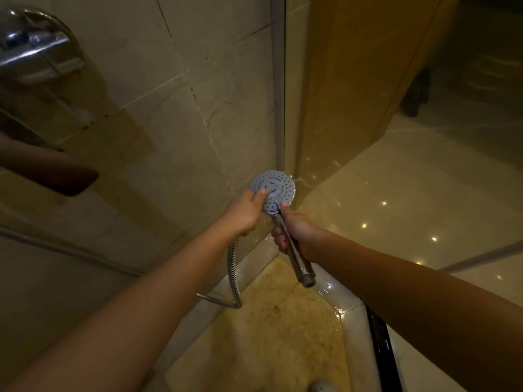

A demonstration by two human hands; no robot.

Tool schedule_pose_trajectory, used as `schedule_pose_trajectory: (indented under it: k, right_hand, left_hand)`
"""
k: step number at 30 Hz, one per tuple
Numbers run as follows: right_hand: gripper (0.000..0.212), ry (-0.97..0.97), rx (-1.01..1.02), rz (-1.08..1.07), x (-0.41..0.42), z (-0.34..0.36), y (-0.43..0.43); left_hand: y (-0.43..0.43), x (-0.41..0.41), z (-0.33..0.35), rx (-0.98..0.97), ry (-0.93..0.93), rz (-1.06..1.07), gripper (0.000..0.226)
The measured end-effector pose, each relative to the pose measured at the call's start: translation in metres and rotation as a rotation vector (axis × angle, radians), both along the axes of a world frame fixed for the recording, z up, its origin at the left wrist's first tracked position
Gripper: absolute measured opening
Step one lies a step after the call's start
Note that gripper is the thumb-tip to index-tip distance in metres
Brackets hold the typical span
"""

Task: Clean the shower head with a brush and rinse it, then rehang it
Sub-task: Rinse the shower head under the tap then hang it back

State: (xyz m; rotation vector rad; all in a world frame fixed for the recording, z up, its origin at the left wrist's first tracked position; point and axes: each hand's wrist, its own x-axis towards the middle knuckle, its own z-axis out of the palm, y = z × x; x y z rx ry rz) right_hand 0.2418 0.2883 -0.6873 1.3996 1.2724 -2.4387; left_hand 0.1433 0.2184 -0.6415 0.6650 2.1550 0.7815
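Shower head [272, 190] faces camera, handle [297, 257] pointing back toward person

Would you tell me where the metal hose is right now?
Head view: the metal hose hangs below the left hand, left of the shower head handle.

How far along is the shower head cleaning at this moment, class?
Done: unclear; no brush shows, though the floor looks wet. In hand: the right hand grips the shower head by its handle, and the left hand thumbs its face. Left: rehanging; it is off any holder.
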Motion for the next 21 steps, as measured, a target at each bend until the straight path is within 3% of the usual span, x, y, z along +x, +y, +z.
schedule_pose_trajectory:
  k: [6, 14, 21]
  right_hand:
    - [0.050, -0.024, -0.014, -0.040, 0.003, -0.003, 0.002]
    - [0.049, 0.023, -0.003, 0.014, 0.013, -0.006, -0.002]
    - [0.048, 0.044, -0.007, 0.006, 0.015, -0.005, -0.004]
  left_hand:
    - [-0.015, 0.005, -0.015, -0.047, -0.021, 0.002, 0.038]
    - [0.002, 0.032, -0.003, 0.036, -0.097, -0.097, 0.039]
    - [0.001, 0.012, 0.001, 0.073, -0.120, 0.038, 0.041]
